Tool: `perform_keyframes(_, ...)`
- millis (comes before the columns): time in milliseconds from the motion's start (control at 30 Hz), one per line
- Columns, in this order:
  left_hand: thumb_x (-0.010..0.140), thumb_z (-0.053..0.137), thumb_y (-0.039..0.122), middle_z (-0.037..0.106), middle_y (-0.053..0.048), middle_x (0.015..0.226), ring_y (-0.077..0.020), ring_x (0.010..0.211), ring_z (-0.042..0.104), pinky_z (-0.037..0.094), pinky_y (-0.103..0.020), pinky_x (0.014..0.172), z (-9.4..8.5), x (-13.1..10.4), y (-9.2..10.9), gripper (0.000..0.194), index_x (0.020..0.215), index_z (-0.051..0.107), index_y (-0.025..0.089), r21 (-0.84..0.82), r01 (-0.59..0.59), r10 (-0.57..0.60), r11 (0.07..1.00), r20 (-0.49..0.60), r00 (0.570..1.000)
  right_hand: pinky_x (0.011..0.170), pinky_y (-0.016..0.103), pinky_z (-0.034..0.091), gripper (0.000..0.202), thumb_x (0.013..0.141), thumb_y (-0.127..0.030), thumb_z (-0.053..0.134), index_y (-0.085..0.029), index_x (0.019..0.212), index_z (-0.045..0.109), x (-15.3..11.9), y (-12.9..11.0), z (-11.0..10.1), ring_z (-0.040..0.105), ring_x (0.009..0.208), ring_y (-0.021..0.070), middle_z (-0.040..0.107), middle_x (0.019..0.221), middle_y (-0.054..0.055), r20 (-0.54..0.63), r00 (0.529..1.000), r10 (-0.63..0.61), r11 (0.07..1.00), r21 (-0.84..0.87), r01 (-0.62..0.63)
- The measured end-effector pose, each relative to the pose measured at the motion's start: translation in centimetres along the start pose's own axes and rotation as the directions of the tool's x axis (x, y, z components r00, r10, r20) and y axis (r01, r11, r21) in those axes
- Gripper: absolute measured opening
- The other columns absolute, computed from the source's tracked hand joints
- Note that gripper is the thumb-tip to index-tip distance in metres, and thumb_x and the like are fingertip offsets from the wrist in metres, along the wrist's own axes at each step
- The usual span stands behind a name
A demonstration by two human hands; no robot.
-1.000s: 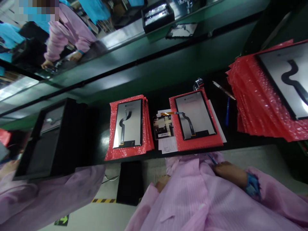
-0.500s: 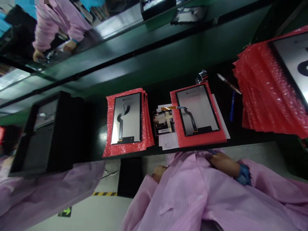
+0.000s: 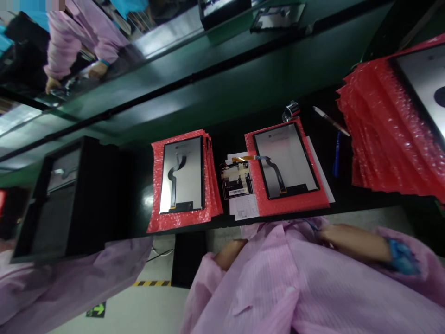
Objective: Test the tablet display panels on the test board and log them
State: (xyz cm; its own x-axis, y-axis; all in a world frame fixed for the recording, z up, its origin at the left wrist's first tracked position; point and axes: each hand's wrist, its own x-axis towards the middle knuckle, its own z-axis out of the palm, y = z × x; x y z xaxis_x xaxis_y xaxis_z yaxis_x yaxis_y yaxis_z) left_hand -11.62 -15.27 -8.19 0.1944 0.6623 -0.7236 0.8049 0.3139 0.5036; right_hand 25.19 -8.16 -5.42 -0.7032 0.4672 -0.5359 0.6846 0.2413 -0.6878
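Both hands are resting low against the pink smock: the right hand (image 3: 351, 241) is lying flat and empty, the left hand (image 3: 227, 253) is half hidden, so I cannot tell its grip. Just beyond them on the table (image 3: 229, 139), the near panel (image 3: 285, 160) is lying untouched on red bubble wrap (image 3: 292, 204), its flex cable reaching toward the small circuit board (image 3: 237, 180), so the handling is looking not yet begun.

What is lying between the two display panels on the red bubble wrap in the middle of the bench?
In the head view, a small circuit board on white paper sheets lies between the left panel and the right panel.
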Motion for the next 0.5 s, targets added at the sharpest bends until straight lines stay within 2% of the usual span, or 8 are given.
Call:
perform_keyframes(67,0.088,0.064,0.019,0.077,0.0,0.093,-0.016,0.088,0.072,0.056,-0.025,0.082,-1.8,-0.1,1.1,0.013,0.096,0.073,0.02,-0.063,-0.098,0.096,0.993,-0.034,0.995,0.064,0.032,0.05,0.023,0.093,-0.037,0.057,-0.025,0.102,0.074,-0.3,-0.7,-2.6,0.069,0.073,0.0199,0.074,0.087,0.003,-0.067,0.995,-0.072,0.989,0.122,0.08)
perform_keyframes(133,0.095,0.054,0.029,0.077,-0.004,0.098,-0.0165,0.089,0.071,0.056,-0.028,0.084,-2.8,0.6,3.1,0.021,0.104,0.071,0.019,-0.134,-0.236,0.198,0.963,-0.244,0.949,0.074,0.033,0.055,0.034,0.095,-0.049,0.053,-0.023,0.109,0.072,0.3,-1.2,-4.8,0.07,0.082,0.0201,0.074,0.097,0.005,-0.314,0.948,-0.055,0.972,0.2,0.122)
perform_keyframes(167,0.098,0.051,0.032,0.076,-0.005,0.096,-0.0164,0.086,0.07,0.057,-0.028,0.083,-2.8,1.4,4.3,0.024,0.103,0.07,0.018,-0.147,-0.325,0.247,0.934,-0.391,0.887,0.08,0.036,0.056,0.038,0.096,-0.051,0.051,-0.022,0.111,0.07,1.0,-1.2,-5.6,0.07,0.088,0.0215,0.074,0.103,0.007,-0.468,0.883,-0.006,0.975,0.194,0.109)
perform_keyframes(200,0.098,0.049,0.032,0.075,-0.006,0.091,-0.0159,0.082,0.069,0.057,-0.028,0.079,-2.6,2.4,5.6,0.025,0.099,0.069,0.018,-0.124,-0.409,0.289,0.904,-0.529,0.798,0.087,0.04,0.056,0.039,0.096,-0.05,0.049,-0.021,0.112,0.069,1.8,-1.1,-6.1,0.069,0.094,0.0239,0.073,0.107,0.009,-0.611,0.791,0.045,0.983,0.167,0.072)
perform_keyframes(267,0.098,0.049,0.027,0.072,-0.007,0.092,-0.0161,0.083,0.069,0.057,-0.028,0.079,-1.4,4.9,8.2,0.021,0.099,0.068,0.018,0.019,-0.51,0.384,0.86,-0.684,0.621,0.098,0.049,0.052,0.04,0.094,-0.045,0.049,-0.017,0.117,0.066,3.8,-0.6,-6.5,0.066,0.105,0.0298,0.07,0.115,0.015,-0.798,0.594,0.1,0.994,0.1,-0.033)
perform_keyframes(300,0.098,0.048,0.025,0.071,-0.009,0.098,-0.0173,0.09,0.069,0.057,-0.029,0.084,-0.6,6.1,9.2,0.022,0.103,0.068,0.018,0.083,-0.523,0.406,0.848,-0.736,0.542,0.1,0.053,0.051,0.042,0.092,-0.043,0.049,-0.016,0.119,0.065,4.7,-0.2,-6.3,0.065,0.109,0.0324,0.069,0.118,0.017,-0.841,0.53,0.105,0.994,0.077,-0.076)
perform_keyframes(367,0.097,0.049,0.023,0.069,-0.012,0.108,-0.0202,0.101,0.069,0.057,-0.033,0.09,0.9,8.3,10.6,0.022,0.11,0.066,0.017,0.154,-0.462,0.368,0.873,-0.83,0.419,0.101,0.057,0.05,0.045,0.09,-0.042,0.05,-0.013,0.122,0.063,6.3,0.8,-5.7,0.063,0.113,0.0359,0.067,0.12,0.021,-0.867,0.487,0.106,0.991,0.049,-0.128)
perform_keyframes(500,0.096,0.049,0.021,0.062,-0.016,0.117,-0.0217,0.103,0.068,0.058,-0.034,0.087,2.3,10.3,10.8,0.028,0.121,0.061,0.015,0.136,-0.331,0.239,0.934,-0.926,0.293,0.103,0.058,0.047,0.049,0.091,-0.041,0.051,-0.013,0.129,0.058,7.6,2.1,-4.4,0.061,0.116,0.0368,0.066,0.124,0.022,-0.877,0.473,0.084,0.987,0.008,-0.161)
